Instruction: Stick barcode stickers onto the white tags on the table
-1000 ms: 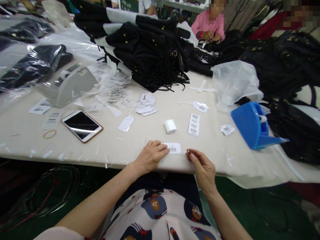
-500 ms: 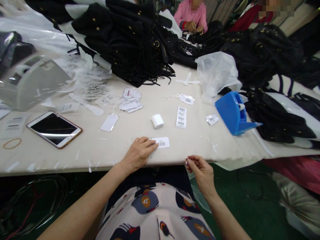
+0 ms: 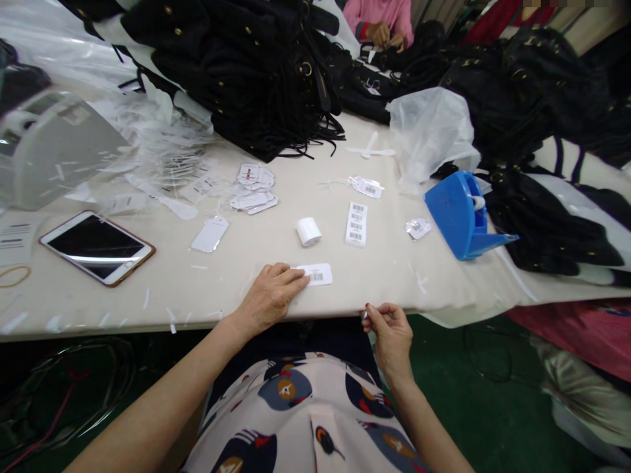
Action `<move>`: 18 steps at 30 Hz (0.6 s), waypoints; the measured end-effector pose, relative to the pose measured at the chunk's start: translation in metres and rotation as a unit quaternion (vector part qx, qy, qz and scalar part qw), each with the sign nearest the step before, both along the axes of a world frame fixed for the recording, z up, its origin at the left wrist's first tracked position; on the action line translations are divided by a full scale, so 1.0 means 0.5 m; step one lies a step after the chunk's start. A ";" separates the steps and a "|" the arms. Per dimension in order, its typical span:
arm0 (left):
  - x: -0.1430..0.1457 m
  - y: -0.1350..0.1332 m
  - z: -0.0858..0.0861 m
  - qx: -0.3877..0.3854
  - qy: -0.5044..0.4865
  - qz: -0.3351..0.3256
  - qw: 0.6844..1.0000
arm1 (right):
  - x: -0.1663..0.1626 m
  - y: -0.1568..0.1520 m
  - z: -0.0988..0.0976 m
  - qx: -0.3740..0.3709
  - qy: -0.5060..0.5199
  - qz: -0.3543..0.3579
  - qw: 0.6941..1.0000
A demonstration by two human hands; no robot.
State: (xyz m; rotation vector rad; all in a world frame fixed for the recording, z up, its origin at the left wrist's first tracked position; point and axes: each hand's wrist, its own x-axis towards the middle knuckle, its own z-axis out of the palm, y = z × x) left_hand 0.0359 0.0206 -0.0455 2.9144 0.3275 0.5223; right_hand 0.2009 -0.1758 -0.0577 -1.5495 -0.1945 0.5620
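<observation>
My left hand (image 3: 269, 295) lies on the cream table (image 3: 207, 282) near its front edge, fingers curled, fingertips pressing the left end of a white barcode tag (image 3: 315, 274). My right hand (image 3: 389, 328) hangs just off the table's edge, thumb and forefinger pinched on a tiny white scrap that I cannot make out. A strip of barcode stickers (image 3: 356, 224) and a small white roll (image 3: 308, 231) lie a little beyond the tag.
A phone (image 3: 96, 246) lies left, a grey tape dispenser (image 3: 49, 151) behind it, a blue dispenser (image 3: 461, 213) right. Loose tags (image 3: 254, 190), a clear bag (image 3: 431, 128) and heaped black garments (image 3: 256, 72) fill the back. A person in pink (image 3: 379, 16) works opposite.
My right hand has drawn back from beside the tag to below the table's edge, still pinched. The view has swung right and down. The left hand stays on the tag.
</observation>
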 end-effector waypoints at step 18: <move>-0.012 -0.017 0.032 -0.017 0.055 0.016 0.998 | -0.009 -0.033 0.036 -0.255 -0.140 0.117 0.950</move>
